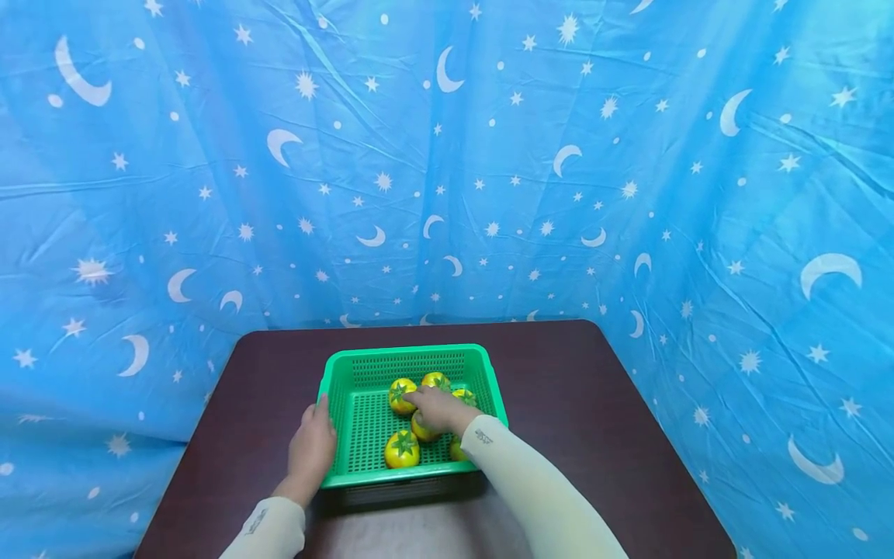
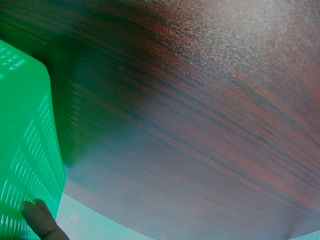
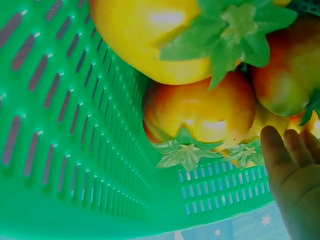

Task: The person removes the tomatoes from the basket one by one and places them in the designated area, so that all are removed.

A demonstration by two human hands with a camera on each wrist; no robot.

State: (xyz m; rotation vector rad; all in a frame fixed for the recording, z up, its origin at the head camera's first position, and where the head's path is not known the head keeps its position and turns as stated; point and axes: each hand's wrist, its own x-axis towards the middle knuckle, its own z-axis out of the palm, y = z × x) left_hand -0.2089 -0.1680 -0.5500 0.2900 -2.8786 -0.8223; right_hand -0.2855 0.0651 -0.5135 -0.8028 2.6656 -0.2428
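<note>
A green plastic basket (image 1: 349, 466) holds several yellow-orange tomatoes with green leafy tops. At its left side my left hand (image 1: 312, 444) grips the wall near the rim, and the fingertips (image 2: 37, 215) lie against the slotted outer face in the left wrist view. My right hand (image 1: 438, 409) reaches in among the tomatoes with its fingers extended. Its fingertips are close to the upper-left tomato (image 1: 401, 394), and a tomato (image 1: 423, 428) lies partly hidden beneath it. Nearer the front wall sits another tomato (image 1: 402, 450). In the right wrist view, straight fingers (image 3: 276, 150) show beside a tomato (image 3: 200, 110).
The basket stands on a dark brown wooden table (image 1: 559, 388) with rounded corners. Behind and around it hangs a blue curtain (image 1: 419, 155) printed with white moons and stars. The right sleeve (image 1: 538, 489) crosses the basket's front right corner.
</note>
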